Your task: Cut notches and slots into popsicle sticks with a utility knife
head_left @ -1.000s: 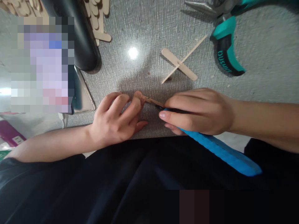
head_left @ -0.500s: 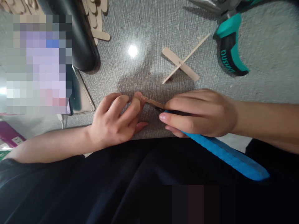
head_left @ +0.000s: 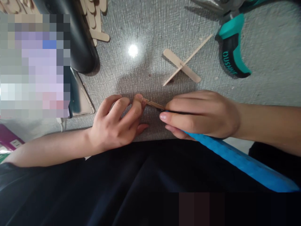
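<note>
My left hand (head_left: 117,124) rests on the grey table near its front edge, its fingertips pinching one end of a small wooden stick (head_left: 154,104). My right hand (head_left: 199,114) is wrapped round a blue-handled tool (head_left: 237,158), whose dark tip meets the stick's other end. The blue handle trails down to the right over my dark clothing. What the tip does to the stick is hidden by my fingers.
Two wooden sticks crossed in an X (head_left: 183,64) lie beyond my right hand. Teal-handled pliers (head_left: 231,50) sit at the back right. A black cylinder (head_left: 77,40), a pile of craft sticks (head_left: 95,18) and a metal-edged flat device (head_left: 80,97) stand at the left.
Both hands stay in place on the stick. The blue handle has swung slightly lower and further right.
</note>
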Demonstrator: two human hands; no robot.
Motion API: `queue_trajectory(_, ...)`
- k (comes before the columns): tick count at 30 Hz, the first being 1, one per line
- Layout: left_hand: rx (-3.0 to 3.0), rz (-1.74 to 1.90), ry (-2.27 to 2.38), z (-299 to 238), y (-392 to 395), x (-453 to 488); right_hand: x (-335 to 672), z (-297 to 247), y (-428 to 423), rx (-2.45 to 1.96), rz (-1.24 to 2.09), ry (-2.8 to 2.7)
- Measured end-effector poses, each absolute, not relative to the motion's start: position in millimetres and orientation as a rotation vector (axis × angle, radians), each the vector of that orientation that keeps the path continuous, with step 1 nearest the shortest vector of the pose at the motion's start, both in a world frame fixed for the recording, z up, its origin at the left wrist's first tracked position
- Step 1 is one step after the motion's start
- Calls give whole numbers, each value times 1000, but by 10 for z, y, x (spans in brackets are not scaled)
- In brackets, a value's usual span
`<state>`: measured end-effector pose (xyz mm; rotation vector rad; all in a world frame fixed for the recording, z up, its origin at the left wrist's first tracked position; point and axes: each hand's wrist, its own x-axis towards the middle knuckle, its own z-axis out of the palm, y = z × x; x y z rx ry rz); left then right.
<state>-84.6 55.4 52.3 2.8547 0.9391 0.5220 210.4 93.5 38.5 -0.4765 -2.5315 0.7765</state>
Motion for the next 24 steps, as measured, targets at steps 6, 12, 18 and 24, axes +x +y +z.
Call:
queue_trajectory(6,2695,495,967,490,567,-904,2061,369,963,-443,724,-2577)
queue_trajectory(12,2899,565,950,564,695,-859,2019,253,916,-356,466,-2454)
queue_trajectory(18,2919,636,913,508,724,-817,2006,257,901,-299,414,-2475)
queue_trajectory(24,2508,668,1050,442,845,-838,2012,284,931,-283,285,-2539)
